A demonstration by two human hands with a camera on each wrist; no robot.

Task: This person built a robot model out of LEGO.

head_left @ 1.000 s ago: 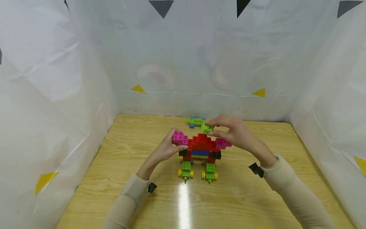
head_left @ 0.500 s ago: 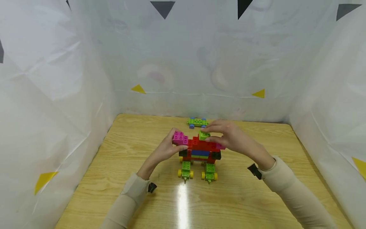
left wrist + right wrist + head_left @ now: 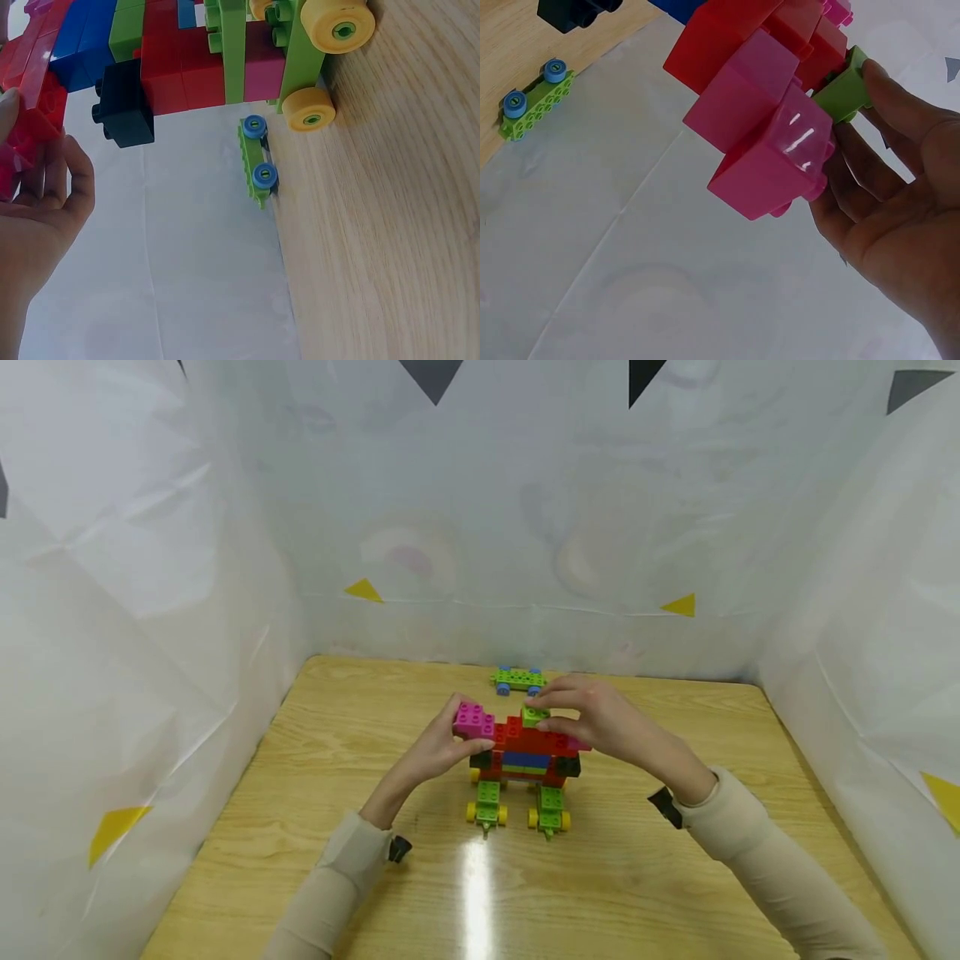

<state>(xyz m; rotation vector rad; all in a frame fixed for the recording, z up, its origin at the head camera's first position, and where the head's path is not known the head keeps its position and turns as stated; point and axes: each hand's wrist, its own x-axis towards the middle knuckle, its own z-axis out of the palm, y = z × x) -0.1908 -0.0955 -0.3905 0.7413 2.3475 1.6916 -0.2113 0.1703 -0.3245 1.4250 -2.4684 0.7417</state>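
A toy brick structure [image 3: 528,741] stands mid-table, red at the top with a blue and green band, black bricks at its sides and pink bricks [image 3: 472,720] stepping outward. Its base has two green wheeled cars [image 3: 487,806] with yellow wheels. My left hand [image 3: 432,752] grips the pink end at the left, thumb in front and fingers behind. At the peak, my right hand [image 3: 600,714] pinches a lime green brick [image 3: 845,94] between thumb and fingers. The brick sits against the top red bricks; whether it is fully seated I cannot tell.
A green toy car base [image 3: 519,679] with blue wheels stands behind the structure near the table's back edge. White sheeting [image 3: 480,527] with grey and yellow triangles encloses the wooden table [image 3: 337,727] at the back and sides.
My right hand has brought the green brick down and slightly left onto the red peak, then stayed there. The left hand keeps its grip in the same place.
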